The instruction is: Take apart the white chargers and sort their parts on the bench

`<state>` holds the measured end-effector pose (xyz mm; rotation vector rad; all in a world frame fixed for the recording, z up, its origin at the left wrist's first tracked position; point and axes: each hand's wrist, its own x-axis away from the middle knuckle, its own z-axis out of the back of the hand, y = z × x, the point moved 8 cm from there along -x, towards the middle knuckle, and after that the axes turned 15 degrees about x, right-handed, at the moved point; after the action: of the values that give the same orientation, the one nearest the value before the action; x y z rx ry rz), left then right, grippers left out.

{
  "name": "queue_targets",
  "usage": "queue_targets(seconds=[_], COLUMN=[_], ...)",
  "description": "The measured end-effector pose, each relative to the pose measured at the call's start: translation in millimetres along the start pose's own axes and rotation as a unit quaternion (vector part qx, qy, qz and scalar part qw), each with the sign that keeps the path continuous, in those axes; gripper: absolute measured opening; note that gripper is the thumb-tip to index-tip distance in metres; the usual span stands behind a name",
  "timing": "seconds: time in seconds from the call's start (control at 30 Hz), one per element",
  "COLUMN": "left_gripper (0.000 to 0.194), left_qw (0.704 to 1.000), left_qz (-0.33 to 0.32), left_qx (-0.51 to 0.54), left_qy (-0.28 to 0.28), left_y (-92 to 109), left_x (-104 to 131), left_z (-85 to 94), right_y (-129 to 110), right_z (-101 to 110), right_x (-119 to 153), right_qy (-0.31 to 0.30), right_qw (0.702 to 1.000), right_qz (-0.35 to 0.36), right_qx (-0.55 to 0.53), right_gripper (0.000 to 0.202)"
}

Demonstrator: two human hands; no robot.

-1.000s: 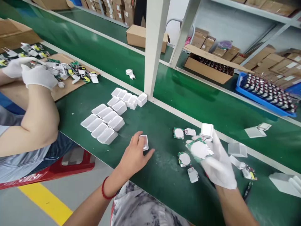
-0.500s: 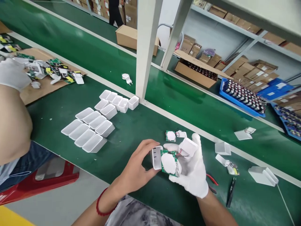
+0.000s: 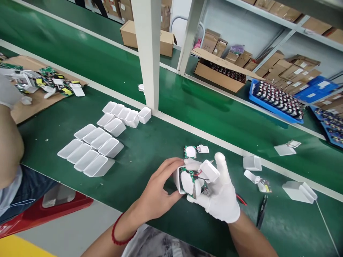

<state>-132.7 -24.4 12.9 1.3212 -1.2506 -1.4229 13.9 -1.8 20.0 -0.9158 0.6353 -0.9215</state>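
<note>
Bare and with a red cord at its wrist, my left hand grips a white plastic housing from the left side. My right hand, in a white glove, has its fingers around a green circuit board that carries a round white disc. The board's left edge sits at the housing's open mouth, partly inside it. Red and black wires run from the board to a small white cover by my right palm. Behind the hands lies another board with a white disc, wired to a white piece.
Several open white housings stand in rows on the left. Tweezers, red-handled pliers and loose housings lie on the right. A post rises behind. At far left, a co-worker's gloved hand is over piled boards.
The circuit board has moved left and turned, its edge entering the housing's mouth. The small white cover has shifted left with my right hand. The whole view has shifted slightly.
</note>
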Motion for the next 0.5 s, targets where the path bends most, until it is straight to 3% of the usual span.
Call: queue_targets(seconds=[0.2, 0.5], left_gripper=[0.053, 0.053], left_qw=[1.0, 1.0], left_qz=[0.006, -0.001], left_qx=[-0.008, -0.012], left_qy=[-0.005, -0.003], left_y=[0, 1], left_x=[1, 2], left_z=[0.5, 1.5], right_y=[-17, -20], right_z=[3, -1], right_x=[-6, -9], right_qy=[0.013, -0.012], right_qw=[0.995, 0.995], right_qz=[0.094, 0.088], right_qx=[-0.011, -0.035], right_gripper=[0.097, 0.096])
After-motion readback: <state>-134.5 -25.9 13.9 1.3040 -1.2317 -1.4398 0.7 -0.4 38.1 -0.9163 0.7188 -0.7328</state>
